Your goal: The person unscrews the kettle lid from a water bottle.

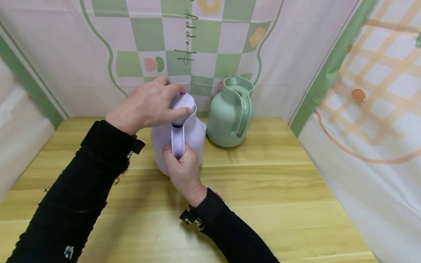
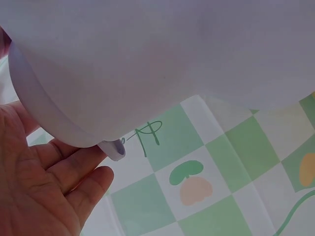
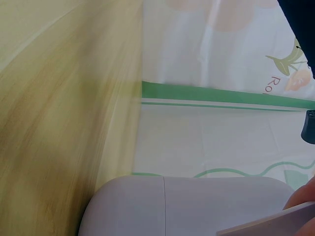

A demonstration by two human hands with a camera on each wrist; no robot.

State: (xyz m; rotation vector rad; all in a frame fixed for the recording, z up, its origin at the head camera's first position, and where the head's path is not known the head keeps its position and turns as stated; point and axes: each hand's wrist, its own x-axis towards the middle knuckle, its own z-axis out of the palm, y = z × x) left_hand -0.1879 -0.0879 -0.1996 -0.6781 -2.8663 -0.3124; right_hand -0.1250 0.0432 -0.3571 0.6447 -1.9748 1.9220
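Observation:
A lilac thermos jug (image 1: 194,137) stands upright on the wooden table. My left hand (image 1: 148,104) reaches over its top and holds the round lilac lid (image 1: 185,103) between thumb and fingers. In the left wrist view, the fingers of that left hand (image 2: 64,172) lie around the rim, beside a small spout (image 2: 115,149). From the front, my right hand (image 1: 185,171) grips the jug's handle (image 1: 178,140), thumb on one side. The right wrist view shows the jug's smooth body (image 3: 128,206) and part of the handle (image 3: 270,223).
A mint-green thermos jug (image 1: 223,117) with a wavy open mouth stands close behind to the right. Something teal (image 1: 205,128) shows partly between the two jugs. The table (image 1: 263,204) meets a patterned cloth (image 1: 148,36) at the back.

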